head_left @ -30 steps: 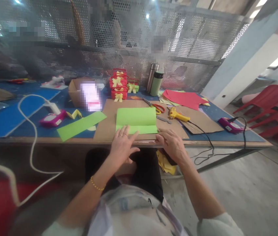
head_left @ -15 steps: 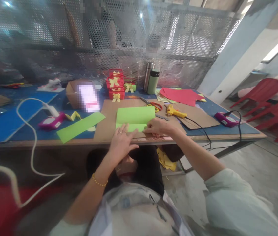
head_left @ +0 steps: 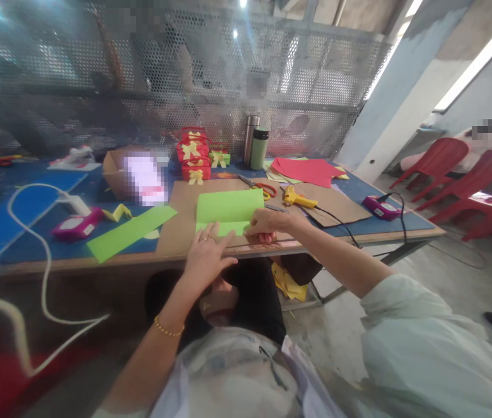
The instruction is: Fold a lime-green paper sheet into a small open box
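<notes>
A bright green sheet of paper [head_left: 230, 204] lies on a brown cardboard sheet [head_left: 173, 232] at the table's front edge. A crease runs across its lower part. My left hand [head_left: 206, 255] rests flat on the lower left of the paper, fingers spread. At the lower right corner my right hand [head_left: 268, 224] is closed, its fingers curled down onto the paper's edge; the fingertips are partly hidden. Just beyond the right hand lie scissors [head_left: 265, 188] with orange handles, a grey blade-like strip [head_left: 274, 208] and a yellow glue gun [head_left: 298, 197].
To the left are a green paper strip [head_left: 132, 233], a purple power block [head_left: 78, 225] with a white cable, and a lit phone [head_left: 144, 180] against a cardboard box. Behind stand red boxes with bows [head_left: 196, 169] and two flasks [head_left: 259, 149]. Red paper [head_left: 304, 171] lies right.
The camera view has shifted, so everything sits a little further left. Both hands keep nearly the same places on the green paper.
</notes>
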### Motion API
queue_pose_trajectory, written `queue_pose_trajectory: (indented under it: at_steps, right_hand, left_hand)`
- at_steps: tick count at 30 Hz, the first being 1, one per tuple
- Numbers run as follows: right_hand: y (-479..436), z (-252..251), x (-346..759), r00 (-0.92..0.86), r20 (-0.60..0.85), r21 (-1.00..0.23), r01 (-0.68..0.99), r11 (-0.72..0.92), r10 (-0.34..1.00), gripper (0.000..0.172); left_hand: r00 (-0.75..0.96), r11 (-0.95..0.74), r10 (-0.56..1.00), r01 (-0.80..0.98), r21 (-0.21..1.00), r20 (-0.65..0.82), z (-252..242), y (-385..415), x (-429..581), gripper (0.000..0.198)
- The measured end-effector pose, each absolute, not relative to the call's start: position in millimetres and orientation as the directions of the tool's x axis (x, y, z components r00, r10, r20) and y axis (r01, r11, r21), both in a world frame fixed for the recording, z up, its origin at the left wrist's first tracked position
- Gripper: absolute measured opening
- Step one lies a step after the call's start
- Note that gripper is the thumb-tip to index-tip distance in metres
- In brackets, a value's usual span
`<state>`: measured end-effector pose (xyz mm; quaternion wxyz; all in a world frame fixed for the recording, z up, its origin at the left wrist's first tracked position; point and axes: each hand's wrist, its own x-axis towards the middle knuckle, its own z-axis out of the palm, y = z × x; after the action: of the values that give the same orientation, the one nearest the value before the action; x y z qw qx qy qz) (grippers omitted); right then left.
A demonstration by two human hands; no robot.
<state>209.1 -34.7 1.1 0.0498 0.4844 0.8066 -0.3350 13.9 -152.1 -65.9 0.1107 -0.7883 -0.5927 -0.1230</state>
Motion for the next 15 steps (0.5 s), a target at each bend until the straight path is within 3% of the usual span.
queue_pose_trajectory:
  at_steps: [15]
  right_hand:
    - [-35.9, 5.3, 240.3, -0.455, -0.435, -0.470, 0.851, 0.235, 0.777, 0.031]
  left_hand:
    - [0.268, -0.274, 0.905, 0.961, -0.030, 0.332, -68.1, -151.6, 12.6, 0.070]
